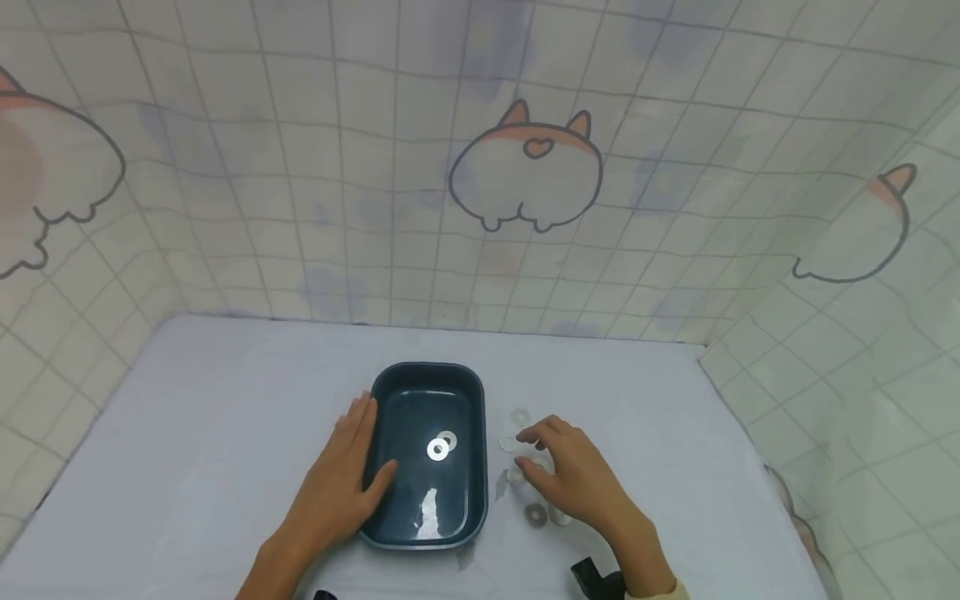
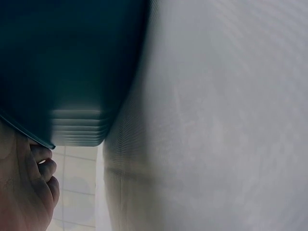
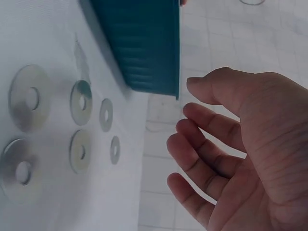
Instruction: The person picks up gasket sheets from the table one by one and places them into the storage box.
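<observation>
A dark teal rectangular tray (image 1: 405, 417) sits on the white cloth, with two flat metal washers (image 1: 432, 455) overlapping inside it. Against the tray's left side rests my left hand (image 1: 341, 475), its fingers straight along the wall and its thumb over the rim. My right hand (image 1: 573, 471) hovers to the right of the tray, fingers loosely bent and holding nothing. Several washers lie on the cloth below it, among them a darker grey one (image 1: 529, 510); the hand partly covers others. In the right wrist view, larger washers (image 3: 18, 86) and smaller washers (image 3: 103, 109) lie in two rows.
White cloth (image 1: 225, 400) covers the table. A tiled-pattern curtain (image 1: 360, 167) with cartoon animals hangs behind and along both sides. A black object (image 1: 600, 583) is by my right wrist. Small grey marks (image 1: 467, 557) show on the cloth beside the tray.
</observation>
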{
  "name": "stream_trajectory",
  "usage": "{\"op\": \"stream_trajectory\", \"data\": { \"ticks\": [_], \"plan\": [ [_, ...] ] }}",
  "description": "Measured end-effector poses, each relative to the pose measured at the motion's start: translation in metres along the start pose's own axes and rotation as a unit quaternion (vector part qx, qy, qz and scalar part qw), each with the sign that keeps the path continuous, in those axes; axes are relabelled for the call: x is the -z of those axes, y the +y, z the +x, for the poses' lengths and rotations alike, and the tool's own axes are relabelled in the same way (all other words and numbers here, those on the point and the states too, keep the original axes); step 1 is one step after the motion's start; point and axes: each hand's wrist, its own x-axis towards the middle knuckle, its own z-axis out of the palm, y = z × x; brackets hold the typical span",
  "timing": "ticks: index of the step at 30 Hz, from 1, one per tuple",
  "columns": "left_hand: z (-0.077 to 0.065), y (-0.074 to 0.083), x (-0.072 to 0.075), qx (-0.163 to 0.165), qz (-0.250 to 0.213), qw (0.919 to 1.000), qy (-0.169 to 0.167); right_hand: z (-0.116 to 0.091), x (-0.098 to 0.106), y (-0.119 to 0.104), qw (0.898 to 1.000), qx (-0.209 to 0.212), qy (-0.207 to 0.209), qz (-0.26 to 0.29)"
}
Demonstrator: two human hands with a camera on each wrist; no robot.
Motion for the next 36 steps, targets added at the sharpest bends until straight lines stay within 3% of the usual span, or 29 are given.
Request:
{"op": "stream_trajectory", "data": {
  "ticks": [6,17,36],
  "plan": [
    [0.001,-0.001,-0.002,0.007,0.001,0.9999,-0.008,-0.012,-0.005,0.007,0.999,-0.040,0.000,0.019],
    [0.000,-0.002,-0.002,0.005,-0.002,1.0000,-0.005,-0.034,-0.017,0.022,0.996,-0.092,-0.001,0.002],
    [0.000,-0.001,0.000,0.009,-0.001,0.9999,-0.010,-0.057,-0.032,0.032,0.995,-0.088,0.000,-0.051]
  ]
}}
